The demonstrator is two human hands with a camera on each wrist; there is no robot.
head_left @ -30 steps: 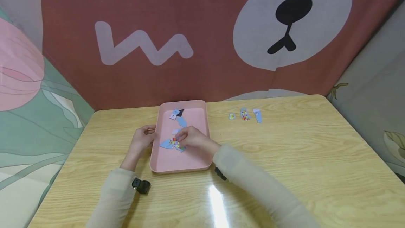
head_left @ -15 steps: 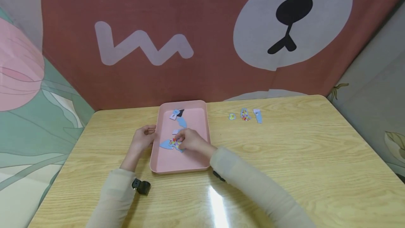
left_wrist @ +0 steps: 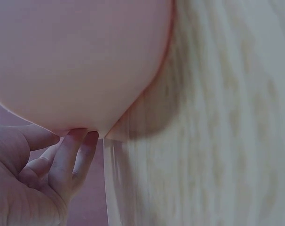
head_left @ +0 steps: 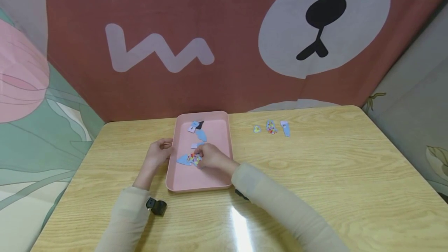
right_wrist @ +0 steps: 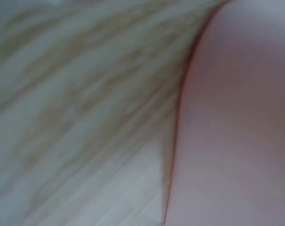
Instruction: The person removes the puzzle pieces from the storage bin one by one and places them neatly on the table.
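Observation:
A shallow pink tray [head_left: 182,180] rests on the table in the head view. My left hand [head_left: 159,153] is at its left side, fingertips against the outer wall, as the left wrist view also shows with the tray wall [left_wrist: 86,61] above the fingers [left_wrist: 67,155]. Inside the tray my right hand [head_left: 211,156] pinches a flat puzzle piece with multicoloured spots [head_left: 193,158]. A light blue pointed piece [head_left: 182,160] lies right beside it on the left. The right wrist view shows tray wall [right_wrist: 236,122] but no fingers.
Farther back in the tray lie a blue piece [head_left: 201,134], a black piece [head_left: 200,125] and a pale piece with a dark mark [head_left: 191,128]. On the wooden table [head_left: 315,174], right of the tray, are a small round piece [head_left: 257,128], a spotted piece [head_left: 271,126] and a blue-and-lilac piece [head_left: 285,128].
My right hand has shifted slightly down and closer to me over the spotted piece, which has turned a little beside the blue one. The left hand and tray stay put.

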